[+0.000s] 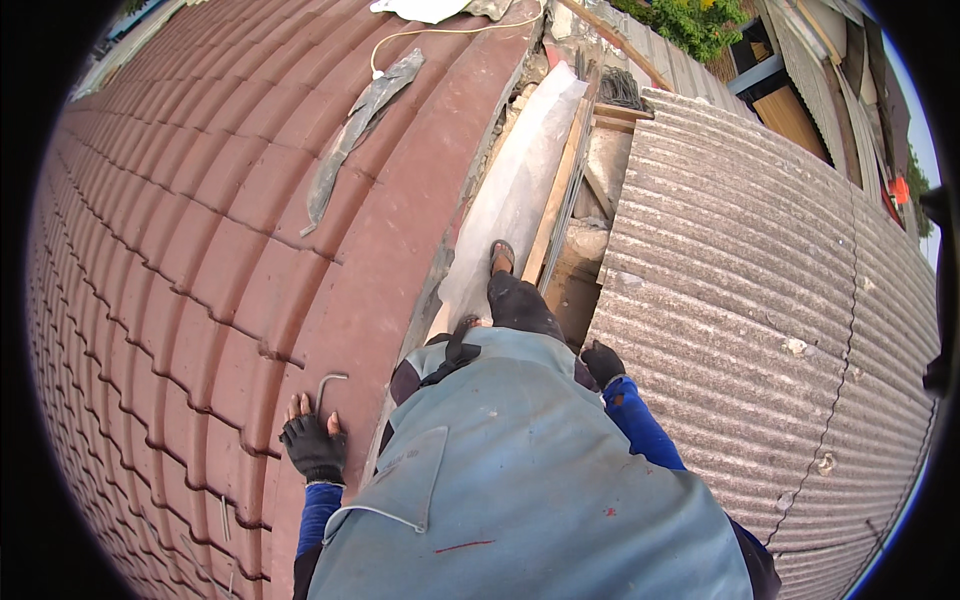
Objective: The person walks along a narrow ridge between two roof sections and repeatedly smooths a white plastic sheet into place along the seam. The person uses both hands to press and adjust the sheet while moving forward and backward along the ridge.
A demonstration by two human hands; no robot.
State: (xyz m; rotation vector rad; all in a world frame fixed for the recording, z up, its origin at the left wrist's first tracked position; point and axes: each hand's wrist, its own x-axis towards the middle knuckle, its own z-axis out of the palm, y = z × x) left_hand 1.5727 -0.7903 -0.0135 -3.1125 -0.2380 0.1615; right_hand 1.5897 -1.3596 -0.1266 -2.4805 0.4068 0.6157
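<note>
My left hand (pixel 314 446), in a black fingerless glove, rests low on the red-brown tiled roof (pixel 240 190), its fingertips against the surface. A thin metal rod (pixel 321 388) with a bent end sticks out between its thumb and forefinger. My right hand (pixel 602 364), also gloved in black, is curled beside my thigh at the left edge of the grey corrugated sheet (pixel 730 270). What it grips, if anything, is hidden. I am over a whitish sheet strip (pixel 525 150) laid between the two roofs, one sandalled foot (pixel 502 257) on it.
Right of the strip run a wooden plank (pixel 556 195) and long thin bars (pixel 570 205), beside a dark gap (pixel 573 300). Grey scrap sheeting (pixel 362 125) and a pale cable (pixel 440 33) lie on the tiles. Coiled wire (pixel 622 90) sits at the far end. Loose rods (pixel 225 518) lie lower left.
</note>
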